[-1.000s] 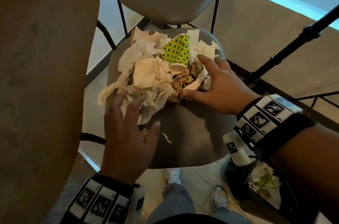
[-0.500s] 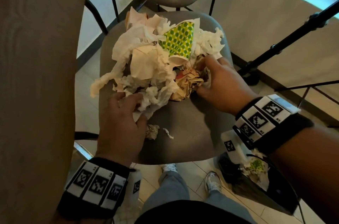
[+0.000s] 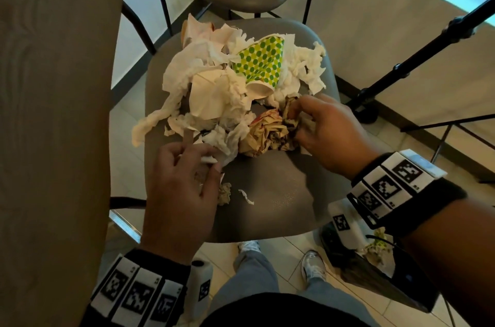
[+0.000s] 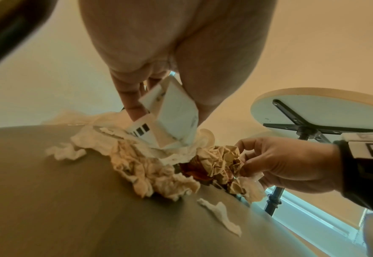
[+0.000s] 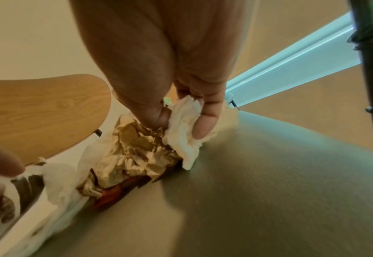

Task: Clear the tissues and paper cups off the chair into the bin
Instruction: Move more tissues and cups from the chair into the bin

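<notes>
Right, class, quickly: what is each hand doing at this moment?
Left hand: pinching white tissue at the pile's near edge.
Right hand: gripping white tissue beside the crumpled brown paper.

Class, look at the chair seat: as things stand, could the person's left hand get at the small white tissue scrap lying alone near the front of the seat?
Probably yes. The tissue scrap lies alone on bare seat beside the left hand, nothing covering it. But that hand already pinches tissue, so its fingers are busy.
</notes>
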The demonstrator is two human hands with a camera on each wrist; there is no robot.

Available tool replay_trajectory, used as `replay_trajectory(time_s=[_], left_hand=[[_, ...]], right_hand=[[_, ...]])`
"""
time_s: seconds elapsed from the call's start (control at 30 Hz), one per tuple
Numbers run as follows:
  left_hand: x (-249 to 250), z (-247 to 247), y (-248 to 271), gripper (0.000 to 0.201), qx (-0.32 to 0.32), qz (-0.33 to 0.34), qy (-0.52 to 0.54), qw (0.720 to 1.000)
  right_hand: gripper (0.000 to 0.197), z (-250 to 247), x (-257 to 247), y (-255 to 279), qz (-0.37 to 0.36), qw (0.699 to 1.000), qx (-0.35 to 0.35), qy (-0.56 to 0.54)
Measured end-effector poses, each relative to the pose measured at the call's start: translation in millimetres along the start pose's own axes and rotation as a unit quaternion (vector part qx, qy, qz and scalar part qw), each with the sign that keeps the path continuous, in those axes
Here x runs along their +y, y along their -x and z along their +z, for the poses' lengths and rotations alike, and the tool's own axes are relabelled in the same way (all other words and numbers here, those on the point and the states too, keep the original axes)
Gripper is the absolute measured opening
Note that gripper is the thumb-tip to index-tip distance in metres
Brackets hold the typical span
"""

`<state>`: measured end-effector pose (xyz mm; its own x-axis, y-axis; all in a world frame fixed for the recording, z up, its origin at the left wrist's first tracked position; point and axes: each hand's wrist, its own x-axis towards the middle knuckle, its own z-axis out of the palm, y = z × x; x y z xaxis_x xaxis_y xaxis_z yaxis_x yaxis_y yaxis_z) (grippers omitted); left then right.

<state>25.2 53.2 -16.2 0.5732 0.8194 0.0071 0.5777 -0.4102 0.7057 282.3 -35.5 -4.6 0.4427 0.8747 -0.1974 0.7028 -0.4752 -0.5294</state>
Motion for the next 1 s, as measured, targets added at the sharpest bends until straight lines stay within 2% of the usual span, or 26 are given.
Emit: replay_trajectory(time_s=[0.1, 0.23, 0.37, 0.53, 0.67, 0.87, 0.93, 1.0], left_hand=[[4.2, -1.2, 1.2, 0.023, 0.012, 0.011, 0.011, 1.000], [13.1, -2.4, 5.1, 0.026, 0.024, 0.025, 0.021, 0.999], [18.1, -3.1, 7.0, 0.023, 0.028, 0.041, 0.043, 0.998], [24.4, -2.7, 9.2, 0.025, 0.020, 0.048, 0.055, 0.997], [40.5, -0.2, 11.7, 0.024, 0.016, 0.083, 0.045, 0.995], [97.2, 28.0, 22.8, 0.030, -0.001, 0.153, 0.053, 0.987], [119.7, 55.7, 29.8, 0.031, -0.031, 0.196, 0.085, 0.976], [142.1, 93.9, 38.7, 0.029, -0.089, 0.235, 0.117, 0.961]], right_hand=[[0.021, 2.1, 3.2, 5.6, -0.013, 1.000, 0.006, -0.012], [0.013, 1.1, 8.2, 11.3, 0.000, 0.995, 0.058, -0.080], [0.014, -8.3, 13.0, 15.0, 0.038, 0.983, 0.092, -0.151], [0.014, -19.8, 17.3, 24.8, 0.051, 0.972, 0.104, -0.204], [0.013, -27.4, 28.8, 39.9, 0.062, 0.957, 0.138, -0.247], [0.014, -44.7, 78.5, 103.7, 0.104, 0.916, 0.211, -0.326], [0.015, -48.9, 110.6, 140.2, 0.133, 0.903, 0.236, -0.335], [0.016, -48.9, 151.3, 183.2, 0.181, 0.889, 0.255, -0.335]])
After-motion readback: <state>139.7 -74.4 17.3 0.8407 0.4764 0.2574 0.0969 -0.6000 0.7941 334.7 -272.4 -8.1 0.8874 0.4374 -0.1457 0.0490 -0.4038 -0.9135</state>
